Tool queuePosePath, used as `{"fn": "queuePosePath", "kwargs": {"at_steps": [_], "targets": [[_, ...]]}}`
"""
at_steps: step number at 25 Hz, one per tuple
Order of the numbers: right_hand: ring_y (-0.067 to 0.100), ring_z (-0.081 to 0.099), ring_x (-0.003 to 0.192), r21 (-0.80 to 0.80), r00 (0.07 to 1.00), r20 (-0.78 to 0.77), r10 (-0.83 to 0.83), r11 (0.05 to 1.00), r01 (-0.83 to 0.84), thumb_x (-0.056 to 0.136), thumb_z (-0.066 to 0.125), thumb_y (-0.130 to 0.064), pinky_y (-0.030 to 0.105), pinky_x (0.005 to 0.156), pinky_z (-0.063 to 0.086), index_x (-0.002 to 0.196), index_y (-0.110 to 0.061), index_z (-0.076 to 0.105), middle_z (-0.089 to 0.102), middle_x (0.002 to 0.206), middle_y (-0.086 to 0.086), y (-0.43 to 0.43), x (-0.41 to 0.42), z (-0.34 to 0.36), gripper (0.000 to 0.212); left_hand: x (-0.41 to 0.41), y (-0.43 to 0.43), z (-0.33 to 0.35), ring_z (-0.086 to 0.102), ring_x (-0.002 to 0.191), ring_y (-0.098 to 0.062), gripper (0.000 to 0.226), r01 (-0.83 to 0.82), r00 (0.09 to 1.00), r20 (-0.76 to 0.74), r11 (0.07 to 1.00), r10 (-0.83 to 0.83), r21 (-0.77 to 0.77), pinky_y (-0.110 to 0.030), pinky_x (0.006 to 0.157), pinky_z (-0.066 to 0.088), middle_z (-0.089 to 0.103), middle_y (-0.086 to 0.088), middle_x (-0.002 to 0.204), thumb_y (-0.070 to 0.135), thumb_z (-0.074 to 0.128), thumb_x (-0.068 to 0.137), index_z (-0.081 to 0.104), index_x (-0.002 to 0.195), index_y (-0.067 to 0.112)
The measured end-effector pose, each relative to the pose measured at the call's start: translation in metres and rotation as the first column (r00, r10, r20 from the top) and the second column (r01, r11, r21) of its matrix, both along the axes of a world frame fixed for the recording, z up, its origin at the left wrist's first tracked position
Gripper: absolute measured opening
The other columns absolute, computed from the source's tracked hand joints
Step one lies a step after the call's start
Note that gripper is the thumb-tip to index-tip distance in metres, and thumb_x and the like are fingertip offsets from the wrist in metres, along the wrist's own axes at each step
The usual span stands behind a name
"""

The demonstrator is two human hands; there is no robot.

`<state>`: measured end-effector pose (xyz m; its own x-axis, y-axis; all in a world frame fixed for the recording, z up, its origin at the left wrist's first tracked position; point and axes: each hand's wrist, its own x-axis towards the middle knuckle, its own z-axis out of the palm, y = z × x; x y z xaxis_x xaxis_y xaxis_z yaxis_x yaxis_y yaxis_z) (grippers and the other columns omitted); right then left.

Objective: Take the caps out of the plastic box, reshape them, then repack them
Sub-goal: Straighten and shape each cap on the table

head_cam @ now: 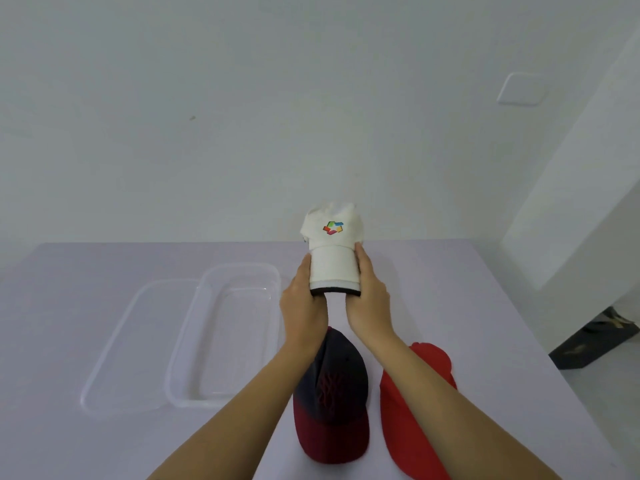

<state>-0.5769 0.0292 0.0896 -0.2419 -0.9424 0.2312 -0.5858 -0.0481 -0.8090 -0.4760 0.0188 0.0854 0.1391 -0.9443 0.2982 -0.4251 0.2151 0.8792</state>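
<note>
A white cap (pixel 333 247) with a multicoloured logo is held up above the table, its brim pointing toward me. My left hand (pixel 303 304) grips the brim's left edge and my right hand (pixel 367 299) grips its right edge, curving the brim between them. The clear plastic box (pixel 194 341) lies open and empty on the table to the left. A dark navy and maroon cap (pixel 330 400) rests on the table under my forearms. Beside it on the right lies a red cap (pixel 412 420), partly hidden by my right arm.
The box's clear lid (pixel 128 344) lies flat just left of the box. The pale lilac table (pixel 104 445) ends at a white wall behind and drops off along its right edge (pixel 540 341). A dark object (pixel 595 341) sits on the floor at the right.
</note>
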Motion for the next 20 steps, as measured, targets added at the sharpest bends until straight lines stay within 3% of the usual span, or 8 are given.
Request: {"fn": "queuePosePath", "kwargs": {"at_steps": [2,4,7,10,12,14,17,20], "targets": [[0.023,0.056,0.104,-0.011,0.999,0.041,0.005,1.000,-0.004,0.094,0.044,-0.006,0.031,0.086,0.044,0.148,-0.026,0.019,0.057,0.126,0.007,-0.001,0.001,-0.002,0.063,-0.004,0.002,0.001,0.059,0.077,-0.012,0.055,-0.038,0.997,-0.061,0.998,0.041,0.055,-0.011,0.062,0.039,0.065,0.001,0.095,-0.007,0.039,0.085,0.049,0.133,0.016],[0.021,0.052,0.111,-0.060,0.996,-0.052,0.070,0.996,-0.073,0.092,0.045,-0.001,0.030,0.091,0.043,0.149,-0.028,0.016,0.049,0.137,0.005,0.000,-0.012,-0.010,0.069,0.003,-0.001,0.000,0.061,0.093,-0.023,0.057,0.014,0.990,0.138,0.999,-0.017,0.030,-0.016,0.070,0.036,0.065,-0.006,0.110,-0.006,0.044,0.084,0.043,0.138,0.012],[0.027,0.047,0.124,-0.089,0.968,-0.222,0.117,0.986,-0.140,0.088,0.048,0.005,0.037,0.099,0.045,0.147,-0.031,0.006,0.025,0.155,0.009,0.005,-0.043,-0.027,0.081,0.032,-0.016,-0.008,0.045,0.128,-0.025,0.077,0.365,0.842,0.331,0.901,-0.426,0.233,-0.015,0.091,0.031,0.043,-0.005,0.144,-0.010,0.044,0.079,0.021,0.149,0.015],[0.036,0.053,0.119,-0.153,0.928,-0.355,0.110,0.973,-0.173,0.084,0.052,0.009,0.044,0.089,0.054,0.148,-0.037,0.005,0.016,0.156,0.016,0.012,-0.055,-0.035,0.092,0.050,-0.027,-0.009,0.016,0.146,-0.014,0.087,0.404,0.874,0.136,0.852,-0.467,0.332,-0.020,0.111,0.016,0.013,0.004,0.159,-0.012,0.040,0.080,0.003,0.151,0.020],[0.040,0.054,0.119,-0.229,0.894,-0.434,0.114,0.945,-0.232,0.084,0.053,0.005,0.046,0.083,0.057,0.148,-0.039,0.006,0.020,0.153,0.021,0.017,-0.055,-0.039,0.091,0.050,-0.038,0.006,0.017,0.145,-0.009,0.071,0.325,0.944,-0.135,0.917,-0.301,0.230,-0.027,0.116,0.015,0.016,0.008,0.158,0.007,0.047,0.093,0.010,0.151,0.023],[0.041,0.050,0.123,-0.273,0.860,-0.497,0.118,0.919,-0.284,0.086,0.052,-0.003,0.043,0.082,0.057,0.148,-0.037,0.009,0.024,0.151,0.023,0.018,-0.052,-0.041,0.083,0.052,-0.049,0.027,0.025,0.140,-0.006,0.061,0.373,0.895,-0.331,0.908,-0.298,0.192,-0.030,0.115,0.021,0.025,0.011,0.153,0.033,0.049,0.096,0.019,0.149,0.025],[0.040,0.047,0.127,-0.302,0.846,-0.520,0.120,0.900,-0.313,0.090,0.050,-0.016,0.039,0.081,0.056,0.149,-0.035,0.011,0.025,0.151,0.021,0.020,-0.048,-0.044,0.073,0.056,-0.056,0.058,0.058,0.116,-0.010,0.046,0.546,0.837,-0.243,0.767,-0.490,0.336,-0.030,0.105,0.040,0.062,0.005,0.128,0.049,0.048,0.091,0.060,0.124,0.019],[0.037,0.050,0.125,-0.259,0.849,-0.508,0.146,0.914,-0.312,0.083,0.065,-0.005,0.037,0.076,0.059,0.148,-0.037,0.007,0.021,0.153,0.016,0.022,-0.046,-0.050,0.093,0.055,-0.052,0.063,0.070,0.086,-0.017,0.045,0.578,0.815,-0.200,0.735,-0.545,0.355,-0.026,0.083,0.053,0.075,-0.007,0.095,0.043,0.050,0.092,0.072,0.093,0.004]]}}
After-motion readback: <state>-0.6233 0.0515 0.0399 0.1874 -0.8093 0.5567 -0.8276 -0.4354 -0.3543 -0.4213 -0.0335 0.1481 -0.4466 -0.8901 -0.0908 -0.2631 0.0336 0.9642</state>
